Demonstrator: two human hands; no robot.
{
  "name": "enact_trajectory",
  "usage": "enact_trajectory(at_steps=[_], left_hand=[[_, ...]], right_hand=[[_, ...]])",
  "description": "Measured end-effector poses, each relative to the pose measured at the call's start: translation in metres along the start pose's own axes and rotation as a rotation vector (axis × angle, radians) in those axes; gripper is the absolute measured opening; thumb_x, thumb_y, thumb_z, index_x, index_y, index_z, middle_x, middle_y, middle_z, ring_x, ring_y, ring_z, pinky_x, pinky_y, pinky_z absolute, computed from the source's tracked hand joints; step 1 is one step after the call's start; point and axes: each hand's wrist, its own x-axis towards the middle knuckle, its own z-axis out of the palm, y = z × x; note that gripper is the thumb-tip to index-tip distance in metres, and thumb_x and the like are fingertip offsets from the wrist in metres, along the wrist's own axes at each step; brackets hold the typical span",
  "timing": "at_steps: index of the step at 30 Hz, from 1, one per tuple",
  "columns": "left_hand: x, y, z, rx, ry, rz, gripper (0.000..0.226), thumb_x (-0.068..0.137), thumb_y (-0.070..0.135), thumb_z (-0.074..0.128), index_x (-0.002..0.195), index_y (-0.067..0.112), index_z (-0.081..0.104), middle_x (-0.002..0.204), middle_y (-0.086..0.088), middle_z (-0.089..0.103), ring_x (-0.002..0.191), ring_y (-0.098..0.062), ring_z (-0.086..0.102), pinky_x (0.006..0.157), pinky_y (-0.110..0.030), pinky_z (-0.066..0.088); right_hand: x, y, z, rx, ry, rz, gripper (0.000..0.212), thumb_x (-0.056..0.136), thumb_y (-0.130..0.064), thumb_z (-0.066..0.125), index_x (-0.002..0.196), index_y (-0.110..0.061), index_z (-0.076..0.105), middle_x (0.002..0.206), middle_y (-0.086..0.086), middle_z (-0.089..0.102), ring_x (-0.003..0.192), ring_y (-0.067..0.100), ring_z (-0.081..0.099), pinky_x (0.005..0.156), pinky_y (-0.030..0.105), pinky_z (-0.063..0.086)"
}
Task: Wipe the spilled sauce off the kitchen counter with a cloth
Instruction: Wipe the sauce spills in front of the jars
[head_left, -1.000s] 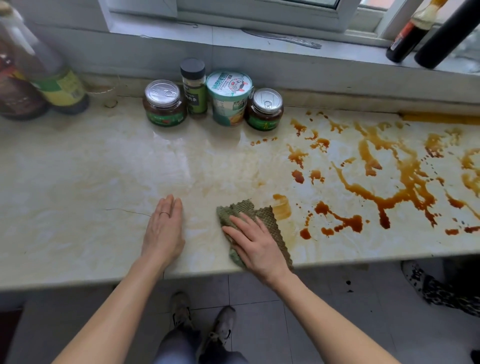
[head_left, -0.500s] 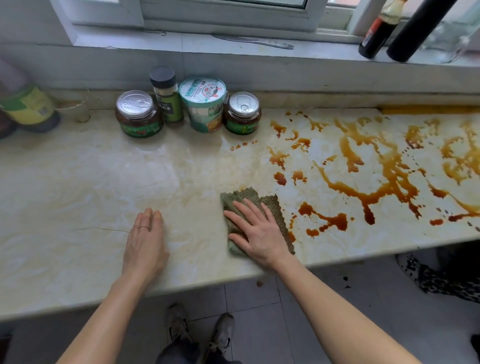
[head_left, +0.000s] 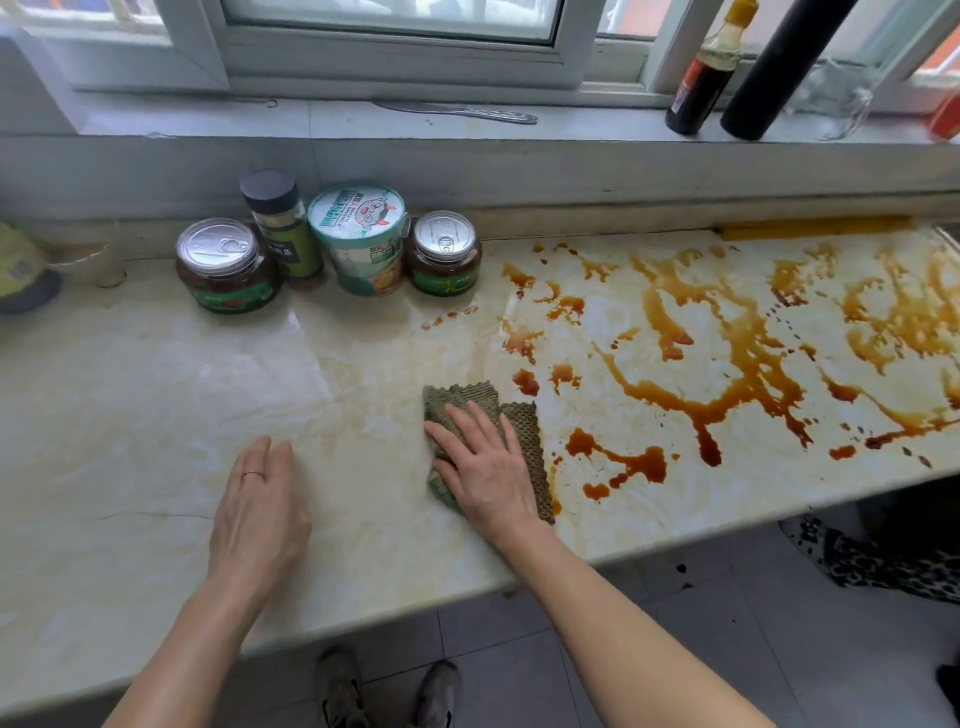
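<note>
Pressing flat with straight, spread fingers, the right hand (head_left: 485, 475) is holding the green cloth (head_left: 524, 431) down on the counter (head_left: 130, 395), near its front edge. Brown sauce (head_left: 727, 374) is lying in streaks and blots just to the right of the cloth. Left hand (head_left: 257, 506) is resting palm-down on bare counter, fingers together, gripping nothing.

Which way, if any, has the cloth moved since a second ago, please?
Yes. The cloth, under the right hand, has slid right and slightly back: against the right-hand jar, its middle went from left to right of it.
</note>
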Motion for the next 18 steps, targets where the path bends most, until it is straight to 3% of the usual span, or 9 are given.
enact_trajectory(at_steps=[2,5,7,11,14,16,18], left_hand=[[0.003,0.000,0.002,0.012,-0.005,0.033,0.065,0.083,-0.002,0.044,0.145,0.006,0.024,0.155,-0.017,0.016,0.142,-0.033,0.018,0.114,-0.041,0.024],[0.007,0.001,0.007,0.023,-0.027,0.057,0.066,0.083,0.000,0.045,0.146,0.007,0.024,0.155,-0.016,0.016,0.142,-0.032,0.018,0.114,-0.041,0.026],[0.010,0.005,0.011,0.028,-0.028,0.086,0.065,0.084,0.001,0.043,0.146,0.009,0.024,0.155,-0.014,0.016,0.142,-0.031,0.019,0.113,-0.041,0.026],[0.006,0.009,0.017,0.013,-0.049,0.116,0.064,0.088,0.002,0.038,0.148,0.011,0.019,0.157,-0.011,0.011,0.144,-0.028,0.013,0.116,-0.038,0.021],[0.003,0.005,0.019,0.029,-0.056,0.131,0.069,0.087,-0.002,0.036,0.150,0.013,0.010,0.158,-0.008,0.002,0.146,-0.024,0.005,0.118,-0.034,0.015],[0.004,0.005,0.019,0.025,-0.061,0.127,0.072,0.086,-0.003,0.036,0.150,0.013,0.008,0.159,-0.007,0.000,0.146,-0.023,0.003,0.118,-0.034,0.013],[0.005,0.007,0.020,0.029,-0.064,0.123,0.073,0.085,-0.003,0.038,0.150,0.013,0.008,0.158,-0.008,0.000,0.146,-0.024,0.003,0.118,-0.035,0.014]], right_hand=[[-0.004,-0.013,0.005,0.024,0.017,0.017,0.046,0.095,-0.040,0.036,0.136,-0.030,0.052,0.148,0.001,0.047,0.140,0.030,0.036,0.112,0.059,0.029],[-0.019,-0.031,0.015,0.027,0.004,-0.158,0.044,0.098,-0.036,0.039,0.140,-0.031,0.047,0.152,-0.001,0.041,0.143,0.028,0.031,0.116,0.054,0.019],[-0.017,-0.027,0.014,0.027,0.009,-0.223,0.043,0.097,-0.035,0.040,0.139,-0.031,0.048,0.150,-0.002,0.043,0.142,0.026,0.034,0.116,0.053,0.021],[0.007,-0.003,0.003,-0.010,0.031,-0.046,0.047,0.095,-0.039,0.035,0.137,-0.030,0.052,0.146,0.000,0.049,0.138,0.026,0.042,0.110,0.058,0.033],[0.008,-0.002,0.001,0.056,0.021,0.116,0.052,0.094,-0.044,0.031,0.139,-0.029,0.051,0.150,0.001,0.044,0.142,0.027,0.034,0.116,0.056,0.021],[-0.005,-0.020,0.003,0.065,0.017,0.111,0.054,0.094,-0.048,0.034,0.142,-0.029,0.048,0.153,0.000,0.038,0.145,0.028,0.027,0.117,0.055,0.012],[-0.019,-0.037,0.008,0.019,-0.030,-0.026,0.054,0.095,-0.052,0.036,0.145,-0.032,0.041,0.156,-0.003,0.033,0.147,0.027,0.021,0.116,0.057,0.011]])
